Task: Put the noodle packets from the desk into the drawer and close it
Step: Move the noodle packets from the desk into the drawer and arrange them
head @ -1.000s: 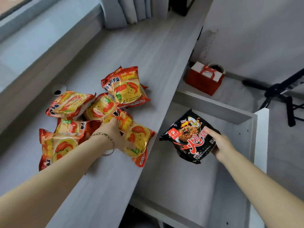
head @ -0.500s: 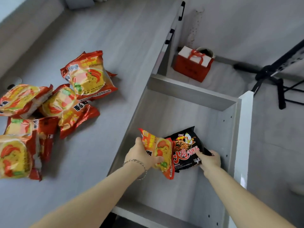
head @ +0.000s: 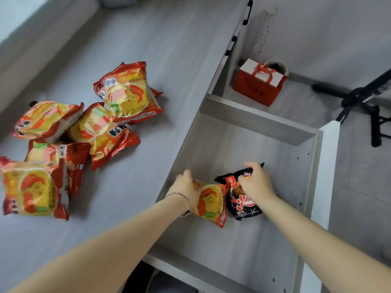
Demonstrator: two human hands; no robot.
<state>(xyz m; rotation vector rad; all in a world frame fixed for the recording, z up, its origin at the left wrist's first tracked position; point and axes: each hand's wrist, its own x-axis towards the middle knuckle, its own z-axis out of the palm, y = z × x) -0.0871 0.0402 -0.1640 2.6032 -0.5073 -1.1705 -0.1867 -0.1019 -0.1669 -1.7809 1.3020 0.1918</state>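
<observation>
The grey drawer (head: 256, 121) stands pulled out to the right of the desk (head: 148, 49). On its floor lie an orange-yellow noodle packet (head: 211, 203) and a black noodle packet (head: 239, 201), side by side. My left hand (head: 186, 185) grips the orange packet's left edge. Over the black packet's upper part rests my right hand (head: 257, 182), fingers curled on it. Several more orange noodle packets (head: 129, 96) sit in a heap on the desk at the left.
The drawer's white front panel (head: 325, 166) stands at the right. On the floor behind the drawer is a red gift bag (head: 257, 89) next to a cup. A black tripod (head: 364, 98) spreads at the far right. Black handles (head: 247, 12) line the desk's edge.
Both hands have gone down into the drawer, and the two packets now lie on its floor. The view has tilted further down and to the right.
</observation>
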